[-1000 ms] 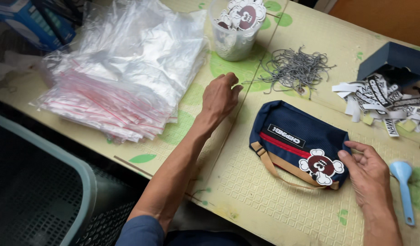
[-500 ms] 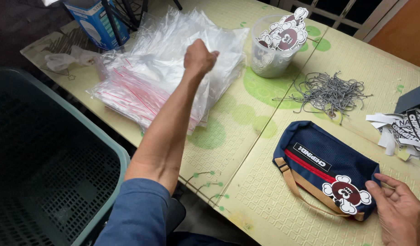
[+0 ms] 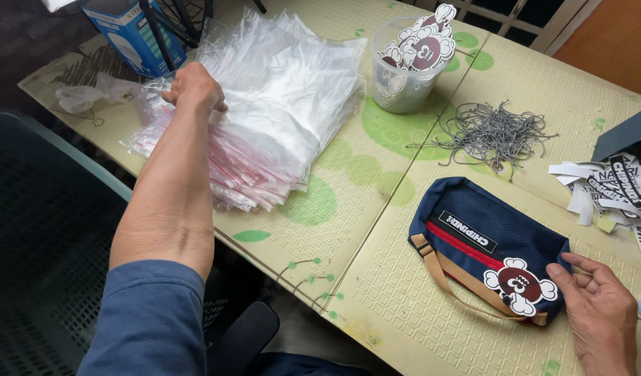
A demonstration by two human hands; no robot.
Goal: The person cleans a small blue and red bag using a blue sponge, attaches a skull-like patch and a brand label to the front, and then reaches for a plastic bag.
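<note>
My left hand (image 3: 194, 88) rests on the near left end of a thick stack of clear zip bags (image 3: 265, 118) with red seal strips, fingers curled onto the top bags. My right hand (image 3: 602, 313) lies at the right end of a navy blue pouch (image 3: 491, 244) with a red zip, a tan strap and a cartoon tag; its fingertips touch the pouch next to the tag. The pouch lies flat on the pale yellow patterned table (image 3: 376, 306).
A clear plastic cup (image 3: 404, 73) of cartoon tags stands at the back. A pile of grey string loops (image 3: 491, 132) lies beside it. Printed paper labels (image 3: 613, 195) and a dark box (image 3: 630, 136) sit at right. A blue carton (image 3: 129, 35) stands back left, a green mesh bin (image 3: 49, 230) at left.
My left hand has moved from the table's middle leftward across the bag stack and come down on its left end. My right hand stays on the pouch.
</note>
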